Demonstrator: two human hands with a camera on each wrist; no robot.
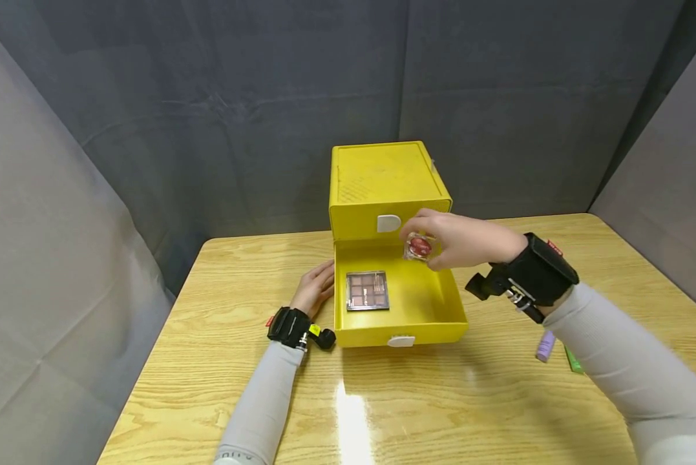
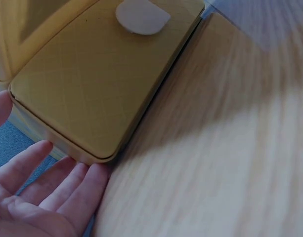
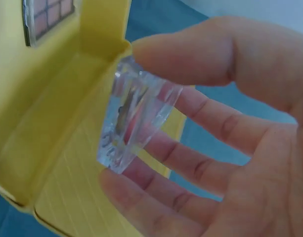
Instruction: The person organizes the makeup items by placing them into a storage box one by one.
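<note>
Right hand (image 1: 461,240) pinching a clear jar (image 1: 419,248) with red inside, above the yellow drawer (image 1: 435,310), near the eyeshadow palette (image 1: 368,290). From the right wrist, transparent facets visible. Left hand (image 1: 315,289) relaxed, flat on the bench (image 1: 220,361), touching the drawer's side.

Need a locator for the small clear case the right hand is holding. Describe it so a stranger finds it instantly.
Start at the yellow box standing mid-table, its drawer pulled open toward the person. Above the drawer's back right corner, the right hand pinches a small clear plastic case. Unlike the flat brown eyeshadow palette lying in the drawer, it is transparent with a round red centre and held in the air.
</note>
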